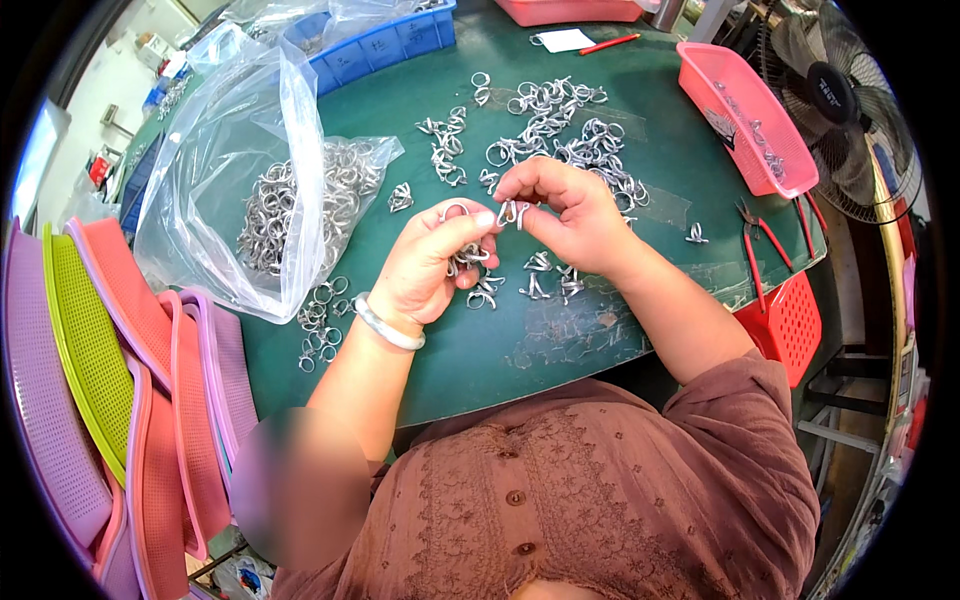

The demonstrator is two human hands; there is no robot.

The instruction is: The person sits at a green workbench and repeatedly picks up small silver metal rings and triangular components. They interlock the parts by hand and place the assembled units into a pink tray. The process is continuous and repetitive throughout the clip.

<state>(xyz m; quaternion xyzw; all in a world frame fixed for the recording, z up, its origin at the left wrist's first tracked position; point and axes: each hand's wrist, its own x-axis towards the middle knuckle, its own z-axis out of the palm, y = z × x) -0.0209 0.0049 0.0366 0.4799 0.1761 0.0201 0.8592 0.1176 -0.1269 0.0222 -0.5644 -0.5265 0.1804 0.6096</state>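
Observation:
My left hand (437, 256) is closed round several silver metal rings (468, 258) above the green table. A bangle circles my left wrist. Close beside it, my right hand (568, 212) pinches a silver ring (513, 213) between thumb and fingers, near the left thumb tip. Beyond my hands lies a loose heap of similar rings (545, 128), with a smaller group (445, 143) to its left. A few rings (540, 275) rest on the table just below my hands. To the left, a clear plastic bag (230, 200) holds a pile of rings (300, 205).
Red-handled pliers (757, 245) lie at the table's right side, near a pink basket (740, 130) with rings in it. A fan (835, 95) stands beyond. A blue crate (385, 45) is at the back. Stacked coloured baskets (140, 390) fill the left side.

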